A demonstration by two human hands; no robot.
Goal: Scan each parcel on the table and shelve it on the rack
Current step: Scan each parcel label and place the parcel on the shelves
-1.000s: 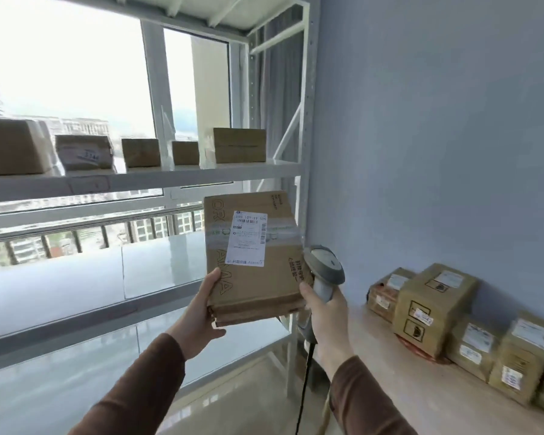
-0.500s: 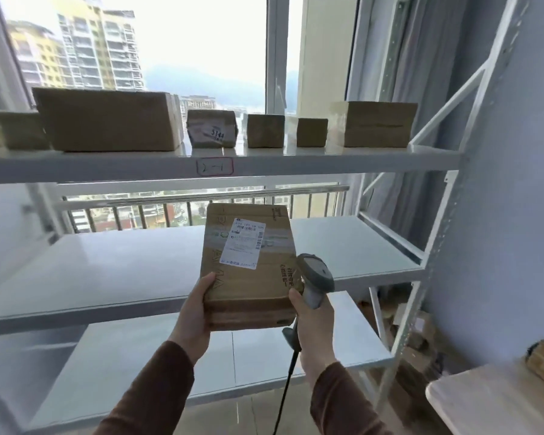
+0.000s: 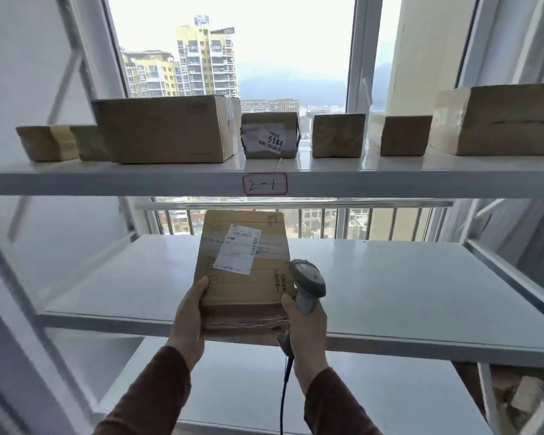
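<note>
Closer to the rack [image 3: 264, 183] now, parcel [image 3: 244, 271] gripped between left hand [image 3: 187, 318] and scanner-holding right hand [image 3: 305, 328].

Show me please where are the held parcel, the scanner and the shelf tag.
held parcel [image 3: 248, 287]: head view, bare cardboard below its white label.
scanner [image 3: 308, 277]: head view, top of its grey head.
shelf tag [image 3: 265, 184]: head view, middle of the red-edged sticker.
</note>
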